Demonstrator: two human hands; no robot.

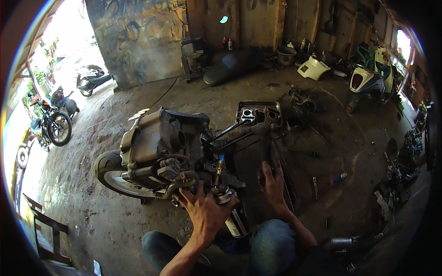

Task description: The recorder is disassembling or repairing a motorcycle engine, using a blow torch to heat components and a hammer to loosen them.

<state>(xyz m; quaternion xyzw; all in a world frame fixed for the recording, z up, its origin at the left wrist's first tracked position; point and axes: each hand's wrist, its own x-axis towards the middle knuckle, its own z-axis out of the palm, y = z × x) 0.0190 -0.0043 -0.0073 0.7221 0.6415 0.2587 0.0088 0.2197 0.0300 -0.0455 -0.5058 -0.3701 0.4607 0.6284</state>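
Note:
My left hand is closed around the top of a gas torch fitted on a canister. A blue flame leaves its brass-coloured nozzle and meets the side of a grimy scooter engine unit, whose rear wheel rests on the floor. To the right, my right hand has its fingers apart and pointing away from me, close by a dark bar-like part. Shadow hides whether the fingers touch that part.
Beyond the engine sits a tray of metal parts. A screwdriver and a metal tool lie to the right, near a heap of parts. A seat, a bucket and a dismantled scooter stand farther back.

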